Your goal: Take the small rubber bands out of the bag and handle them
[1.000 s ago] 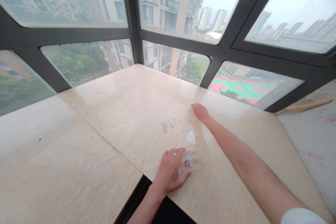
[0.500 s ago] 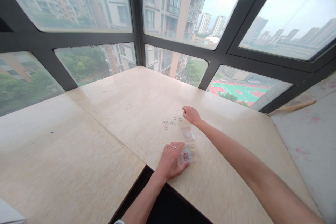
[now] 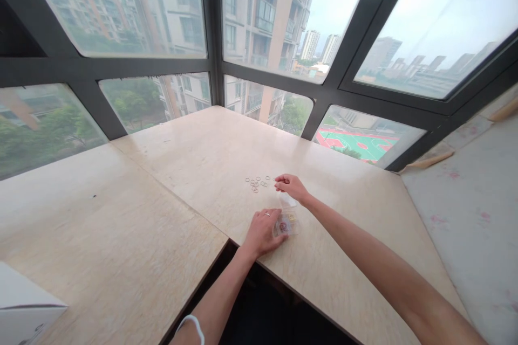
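My left hand point(image 3: 264, 233) lies flat on the marble sill, fingers stretched onto a small clear bag point(image 3: 285, 224) with red and yellow bits inside. My right hand point(image 3: 290, 185) is just beyond it, fingers pinched together at the right end of a scatter of several small thin rings point(image 3: 256, 182). What the pinch holds is too small to see. A second clear bag point(image 3: 290, 201) peeks out under the right wrist. I wear a ring on the left hand.
The beige marble sill point(image 3: 194, 172) ends in a dark gap point(image 3: 259, 307) near me. Dark-framed windows point(image 3: 214, 27) wall the far side. A white box corner point(image 3: 24, 307) sits at the lower left. A pale ledge point(image 3: 465, 199) lies to the right.
My right hand has drawn back toward me and leftward, from flat beyond the rings to a pinch at their right end. The left hand stays on the bag. The view has tilted back.
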`<state>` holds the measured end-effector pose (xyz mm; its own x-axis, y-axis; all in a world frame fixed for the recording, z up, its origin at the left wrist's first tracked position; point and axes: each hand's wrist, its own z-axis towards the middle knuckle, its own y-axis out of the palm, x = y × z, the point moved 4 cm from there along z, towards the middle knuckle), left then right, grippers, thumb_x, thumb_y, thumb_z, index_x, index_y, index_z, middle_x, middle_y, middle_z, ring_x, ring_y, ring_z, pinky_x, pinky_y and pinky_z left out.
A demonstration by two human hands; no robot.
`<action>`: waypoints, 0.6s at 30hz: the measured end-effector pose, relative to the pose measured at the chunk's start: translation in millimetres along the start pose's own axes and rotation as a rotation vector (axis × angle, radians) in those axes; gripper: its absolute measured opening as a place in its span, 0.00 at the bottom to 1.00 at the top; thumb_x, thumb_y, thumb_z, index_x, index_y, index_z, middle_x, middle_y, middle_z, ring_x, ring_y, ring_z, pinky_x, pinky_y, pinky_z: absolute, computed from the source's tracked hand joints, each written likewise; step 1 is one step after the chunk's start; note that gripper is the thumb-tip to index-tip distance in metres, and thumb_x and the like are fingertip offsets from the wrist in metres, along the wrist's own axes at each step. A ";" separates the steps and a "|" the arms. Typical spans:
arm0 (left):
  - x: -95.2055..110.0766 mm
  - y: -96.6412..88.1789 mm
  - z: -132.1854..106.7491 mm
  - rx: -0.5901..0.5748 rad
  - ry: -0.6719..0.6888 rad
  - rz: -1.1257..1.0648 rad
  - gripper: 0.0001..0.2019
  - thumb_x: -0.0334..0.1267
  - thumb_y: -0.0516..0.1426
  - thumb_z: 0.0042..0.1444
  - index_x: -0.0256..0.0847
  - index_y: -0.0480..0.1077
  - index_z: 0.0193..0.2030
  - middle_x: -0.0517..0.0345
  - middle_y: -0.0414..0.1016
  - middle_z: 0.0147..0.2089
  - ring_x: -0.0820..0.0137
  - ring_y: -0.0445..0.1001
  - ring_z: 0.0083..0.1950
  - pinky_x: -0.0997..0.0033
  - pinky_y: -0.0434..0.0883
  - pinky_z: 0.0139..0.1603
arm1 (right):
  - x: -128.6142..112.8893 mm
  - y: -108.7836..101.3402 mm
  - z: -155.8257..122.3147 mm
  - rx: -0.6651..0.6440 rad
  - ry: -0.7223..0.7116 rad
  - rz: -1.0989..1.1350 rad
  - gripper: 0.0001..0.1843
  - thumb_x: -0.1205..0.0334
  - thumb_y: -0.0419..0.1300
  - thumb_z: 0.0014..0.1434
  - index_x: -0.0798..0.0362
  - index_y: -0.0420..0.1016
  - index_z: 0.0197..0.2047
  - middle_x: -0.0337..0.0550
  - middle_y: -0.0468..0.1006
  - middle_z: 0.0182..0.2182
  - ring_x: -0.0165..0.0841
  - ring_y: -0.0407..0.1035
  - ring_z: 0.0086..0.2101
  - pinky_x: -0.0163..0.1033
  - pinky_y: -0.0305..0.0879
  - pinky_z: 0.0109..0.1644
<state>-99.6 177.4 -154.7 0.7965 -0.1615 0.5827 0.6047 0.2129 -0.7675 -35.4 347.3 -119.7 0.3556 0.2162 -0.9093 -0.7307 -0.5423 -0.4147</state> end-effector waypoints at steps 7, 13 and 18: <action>-1.1 -0.8 -0.3 0.004 0.029 -0.002 0.33 0.46 0.63 0.50 0.41 0.60 0.62 0.48 0.68 0.59 0.58 0.66 0.58 0.56 0.62 0.57 | 33.2 -30.7 -72.1 0.161 -0.022 -0.039 0.12 0.59 0.59 0.53 0.57 0.74 0.38 0.45 0.78 0.33 0.33 0.74 0.32 0.39 0.69 0.40; 1.2 -2.5 -0.5 0.021 0.045 -0.003 0.32 0.47 0.63 0.51 0.39 0.62 0.61 0.48 0.70 0.58 0.58 0.67 0.58 0.57 0.62 0.58 | 27.6 -38.7 -107.5 0.007 -0.232 -0.334 0.10 0.61 0.56 0.56 0.54 0.76 0.38 0.46 0.74 0.38 0.32 0.70 0.37 0.38 0.68 0.41; 1.3 -1.4 -1.0 0.023 0.044 0.019 0.32 0.47 0.62 0.51 0.37 0.62 0.61 0.47 0.69 0.59 0.58 0.67 0.58 0.57 0.63 0.58 | 22.6 -30.8 -110.6 -0.166 -0.224 -0.533 0.10 0.64 0.60 0.55 0.53 0.78 0.41 0.49 0.68 0.45 0.35 0.68 0.43 0.40 0.66 0.48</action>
<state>-99.4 176.0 -153.2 0.8075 -0.1995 0.5551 0.5895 0.2383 -0.7718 59.6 279.1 -123.6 0.5033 0.6494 -0.5700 -0.3784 -0.4274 -0.8210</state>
